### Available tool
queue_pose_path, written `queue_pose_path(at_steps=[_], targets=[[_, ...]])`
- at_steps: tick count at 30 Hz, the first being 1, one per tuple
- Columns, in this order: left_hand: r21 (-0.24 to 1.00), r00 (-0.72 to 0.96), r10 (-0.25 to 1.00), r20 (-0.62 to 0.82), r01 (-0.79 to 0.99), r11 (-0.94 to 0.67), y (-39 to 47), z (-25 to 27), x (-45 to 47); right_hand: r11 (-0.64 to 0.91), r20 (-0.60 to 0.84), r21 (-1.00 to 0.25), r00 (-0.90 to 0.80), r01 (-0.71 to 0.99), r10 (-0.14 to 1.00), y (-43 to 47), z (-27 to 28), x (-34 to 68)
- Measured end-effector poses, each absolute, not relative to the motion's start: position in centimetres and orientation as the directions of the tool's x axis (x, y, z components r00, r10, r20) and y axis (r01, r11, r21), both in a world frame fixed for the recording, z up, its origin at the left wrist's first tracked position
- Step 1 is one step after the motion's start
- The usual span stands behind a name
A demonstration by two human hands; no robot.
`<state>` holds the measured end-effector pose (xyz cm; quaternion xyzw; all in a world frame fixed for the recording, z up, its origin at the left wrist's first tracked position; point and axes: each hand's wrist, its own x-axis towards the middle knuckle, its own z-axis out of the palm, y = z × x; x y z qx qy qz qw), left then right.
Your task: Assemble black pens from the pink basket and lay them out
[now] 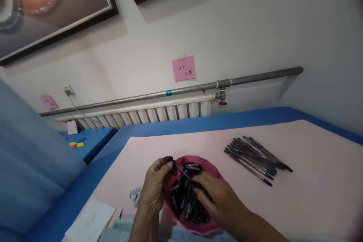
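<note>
A dark, slim pen (183, 171) slants across the top of a pink basket (211, 166), held at both ends. My left hand (154, 186) pinches its upper end, where a black piece shows at the fingertips. Closed around the lower end is my right hand (218, 196), its fingers hiding that part. Inside the basket lie many black and clear pen parts (188, 202); their exact kind is hard to make out. To the right, a bundle of dark pens (252, 157) rests side by side on the pink table covering (312, 181).
A crumpled greyish scrap (135, 196) lies left of my left wrist. Near the front edge are a white sheet (90, 221) and a small dark stick (121, 213). Behind the blue table edge (221, 121) stands a radiator (159, 114); a blue curtain (31, 166) hangs at left.
</note>
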<state>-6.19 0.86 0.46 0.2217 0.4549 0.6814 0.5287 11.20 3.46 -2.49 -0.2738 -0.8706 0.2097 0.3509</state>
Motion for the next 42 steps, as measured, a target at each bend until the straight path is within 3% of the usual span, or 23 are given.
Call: queue_pose_path(at_steps=[10, 17, 21, 28, 31, 34, 36, 38, 40, 42], targets=[[0.864, -0.257, 0.954, -0.156, -0.504, 0.005, 0.9, 0.3, -5.1, 0.553, 0.401, -0.807, -0.494, 0.208, 0.771, 3.0, -1.5, 10.8], [0.859, -0.179, 0.970, -0.163, -0.509, 0.050, 0.8, 0.1, -4.5, 0.401, 0.298, -0.906, -0.469, 0.136, 0.831, 2.8, -1.4, 10.7], [0.842, -0.143, 0.978, -0.154, -0.537, 0.054, 0.8, 0.1, -4.3, 0.241, 0.187, -0.969, -0.498, 0.046, 0.847, 2.8, -1.6, 10.8], [0.838, -0.109, 0.986, -0.126, -0.544, 0.047, 0.6, 0.5, -3.5, -0.085, -0.025, -0.992, -0.511, -0.094, 0.859, 2.3, -1.4, 10.5], [0.859, -0.093, 0.986, -0.136, -0.507, 0.071, 0.5, 0.7, -3.7, -0.122, -0.048, -0.986, -0.514, -0.111, 0.857, 2.6, -1.0, 10.4], [0.929, -0.195, 0.971, -0.137, -0.367, 0.057, 0.6, 0.6, -4.9, -0.110, -0.022, -0.979, -0.448, -0.170, 0.894, 3.6, -0.4, 10.6], [0.990, -0.347, 0.936, -0.060, -0.139, 0.012, 0.7, 0.4, -6.0, -0.124, -0.048, -0.977, -0.390, -0.172, 0.920, 4.3, -0.3, 10.9], [0.994, -0.385, 0.923, 0.019, 0.110, 0.026, 0.8, 0.0, -6.8, -0.137, -0.078, -0.980, -0.352, -0.145, 0.933, 4.8, -0.4, 11.2], [0.921, -0.370, 0.921, 0.119, 0.388, 0.037, 0.9, -0.4, -7.2, -0.134, -0.087, -0.984, -0.339, -0.115, 0.937, 5.1, -0.6, 11.4], [0.764, -0.321, 0.927, 0.196, 0.643, 0.061, 1.0, -0.8, -7.1, -0.115, -0.073, -0.988, -0.341, -0.103, 0.937, 5.2, -0.8, 11.5]])
